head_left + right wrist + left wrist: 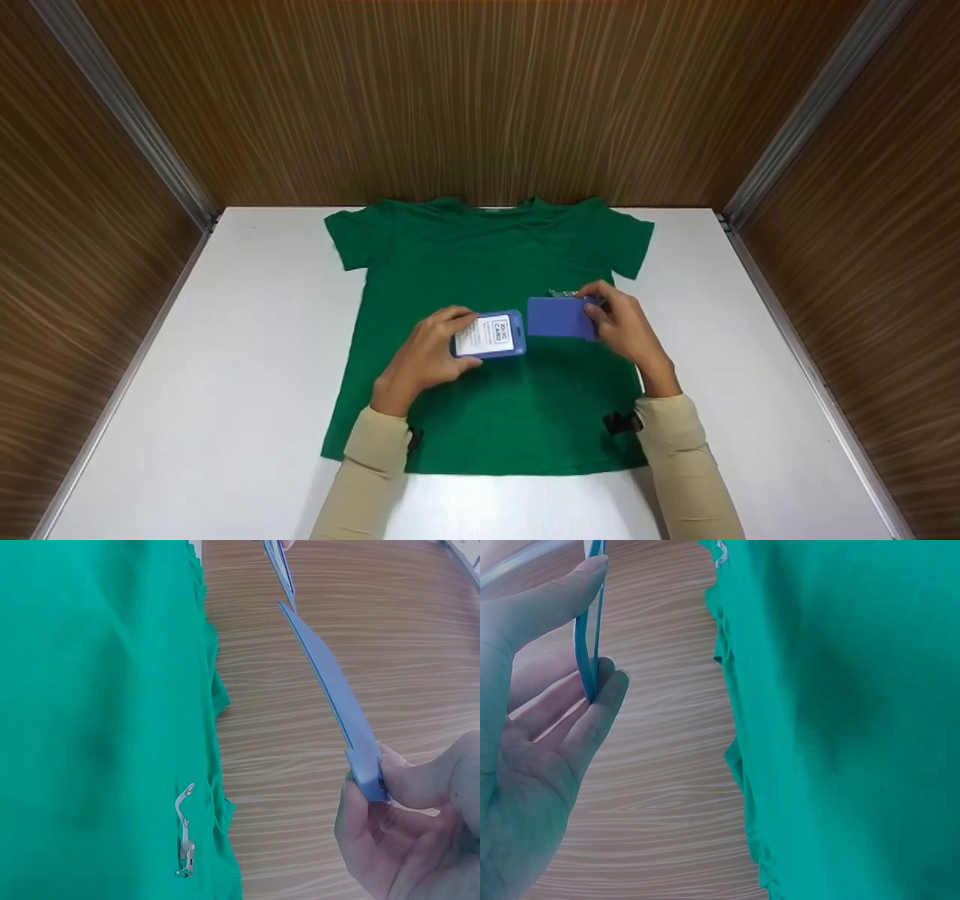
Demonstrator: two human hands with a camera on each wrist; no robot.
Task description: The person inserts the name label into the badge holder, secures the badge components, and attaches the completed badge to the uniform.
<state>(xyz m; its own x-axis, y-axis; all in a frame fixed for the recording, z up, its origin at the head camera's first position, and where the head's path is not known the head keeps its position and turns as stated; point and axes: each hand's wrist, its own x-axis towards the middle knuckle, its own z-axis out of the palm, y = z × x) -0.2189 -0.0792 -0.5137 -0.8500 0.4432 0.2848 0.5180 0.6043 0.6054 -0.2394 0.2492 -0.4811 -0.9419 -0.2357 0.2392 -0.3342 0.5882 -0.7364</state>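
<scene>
In the head view my left hand (426, 351) grips a blue-purple badge holder (519, 332) by its sides, thumb on one edge and fingers on the other. A white printed card (484, 336) shows in its face. My right hand (624, 324) pinches a flat purple panel (555, 316) by its right end, between thumb and fingers. A narrow gap separates the panel from the holder in that view. Both are above a green T-shirt (480, 420) laid out flat. A metal clip (185, 832) lies on the shirt, beyond the right hand.
The T-shirt lies on a white table (247, 360), its collar towards the back wall (480, 97). Wood-grain panels with metal corner strips (142, 112) enclose the back and both sides. A dark wrist device (622, 422) sits at the right sleeve cuff.
</scene>
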